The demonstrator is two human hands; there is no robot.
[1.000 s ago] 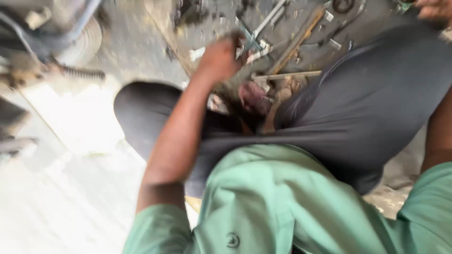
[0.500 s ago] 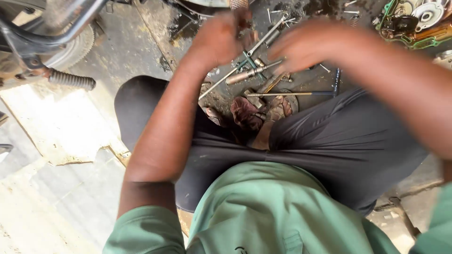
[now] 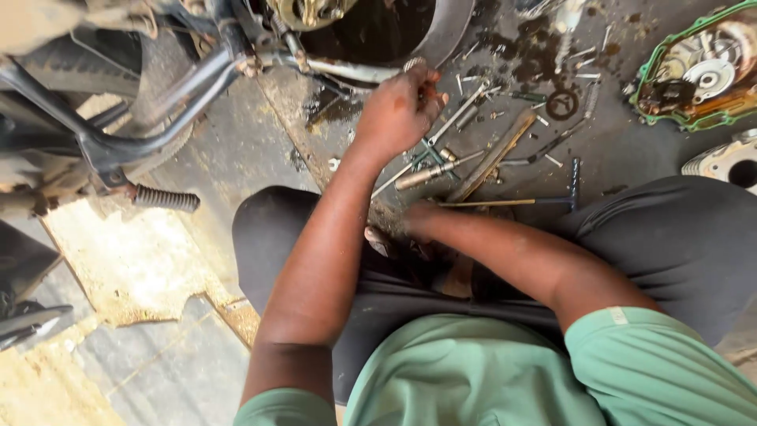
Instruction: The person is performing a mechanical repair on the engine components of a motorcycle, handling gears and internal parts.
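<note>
My left hand point(image 3: 397, 110) is raised over the oily floor, just below the motorcycle's metal tube point(image 3: 347, 69). Its fingers are closed around a small metal part whose ribbed end point(image 3: 415, 62) shows above the knuckles. My right hand point(image 3: 418, 218) reaches low between my knees, close to the ground. My left forearm covers most of it, so its fingers are hidden. Loose tools lie just beyond both hands: a long thin rod point(image 3: 465, 106), a socket driver point(image 3: 430, 172), a wooden stick point(image 3: 495, 155) and a T-handle wrench point(image 3: 520, 202).
The motorcycle frame point(image 3: 118, 142) and a coil spring point(image 3: 165, 198) stand at the left. An engine cover with a green gasket point(image 3: 694, 79) and another casing point(image 3: 729, 162) lie at the right. Several bolts are scattered on the oil-stained floor point(image 3: 552, 55).
My left hand has risen from the tools toward the motorcycle. My right arm has drawn back from the tool pile and dropped down between my knees.
</note>
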